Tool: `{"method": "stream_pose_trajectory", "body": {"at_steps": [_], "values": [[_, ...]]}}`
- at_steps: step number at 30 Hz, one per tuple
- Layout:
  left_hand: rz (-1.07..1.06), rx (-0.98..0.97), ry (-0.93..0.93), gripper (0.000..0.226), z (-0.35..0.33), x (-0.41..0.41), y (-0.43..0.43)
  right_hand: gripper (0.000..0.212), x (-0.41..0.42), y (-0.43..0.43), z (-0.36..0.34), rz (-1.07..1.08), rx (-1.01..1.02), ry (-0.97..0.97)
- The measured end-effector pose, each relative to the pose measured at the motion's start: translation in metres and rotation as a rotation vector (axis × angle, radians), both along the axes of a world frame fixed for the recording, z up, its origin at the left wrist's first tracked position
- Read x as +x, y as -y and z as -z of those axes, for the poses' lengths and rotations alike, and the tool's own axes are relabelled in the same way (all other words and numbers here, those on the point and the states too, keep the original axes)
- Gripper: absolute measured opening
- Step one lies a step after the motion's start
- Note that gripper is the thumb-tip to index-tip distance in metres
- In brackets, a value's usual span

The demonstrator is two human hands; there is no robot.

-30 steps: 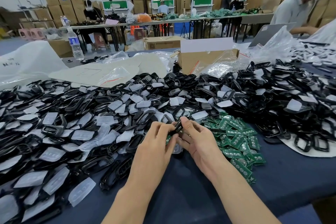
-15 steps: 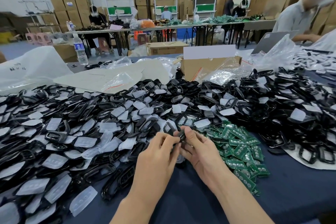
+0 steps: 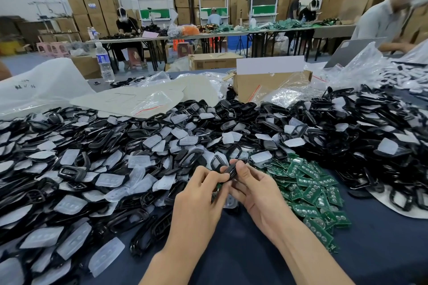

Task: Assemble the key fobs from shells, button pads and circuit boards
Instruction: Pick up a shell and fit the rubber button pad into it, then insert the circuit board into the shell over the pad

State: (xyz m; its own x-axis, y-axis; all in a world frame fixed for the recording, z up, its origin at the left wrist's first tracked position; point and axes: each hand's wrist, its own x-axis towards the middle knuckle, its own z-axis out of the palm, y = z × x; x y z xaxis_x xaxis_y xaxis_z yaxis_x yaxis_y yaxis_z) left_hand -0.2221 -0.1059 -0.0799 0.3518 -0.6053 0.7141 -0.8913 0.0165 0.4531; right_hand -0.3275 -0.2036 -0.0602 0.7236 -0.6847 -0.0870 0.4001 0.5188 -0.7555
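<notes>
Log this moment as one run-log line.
left hand: pinches black shell | right hand: pinches same shell | circuit boards: piled right of hands | button pads: scattered left

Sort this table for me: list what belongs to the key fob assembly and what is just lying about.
For the job: black shell, pinched between left hand and right hand; loose black shells; translucent button pads; green circuit boards.

Lying about: water bottle; open cardboard box; clear plastic bags.
</notes>
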Motion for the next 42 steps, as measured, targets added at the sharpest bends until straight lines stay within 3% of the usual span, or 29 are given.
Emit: {"method": "stream_pose_trajectory", "body": {"at_steps": [4, 10, 25, 42], "values": [[-0.007, -0.012, -0.010, 0.013, 0.0004, -0.0012, 0.0013, 0.034, -0.0001, 0.0004, 0.0006, 0.007, -0.004, -0.016], [0.077, -0.023, -0.168, 0.021, -0.0025, -0.0022, 0.0002, 0.032, -0.0017, 0.0023, -0.0013, -0.009, 0.075, 0.055], [0.021, -0.087, 0.054, 0.017, -0.0039, 0.0004, -0.0012, 0.034, -0.0016, 0.0023, 0.0016, -0.092, 0.263, -0.004], [0.108, -0.061, -0.091, 0.018, -0.0016, 0.0048, -0.0038, 0.040, -0.0051, 0.0035, 0.0034, -0.136, 0.268, -0.007]]}}
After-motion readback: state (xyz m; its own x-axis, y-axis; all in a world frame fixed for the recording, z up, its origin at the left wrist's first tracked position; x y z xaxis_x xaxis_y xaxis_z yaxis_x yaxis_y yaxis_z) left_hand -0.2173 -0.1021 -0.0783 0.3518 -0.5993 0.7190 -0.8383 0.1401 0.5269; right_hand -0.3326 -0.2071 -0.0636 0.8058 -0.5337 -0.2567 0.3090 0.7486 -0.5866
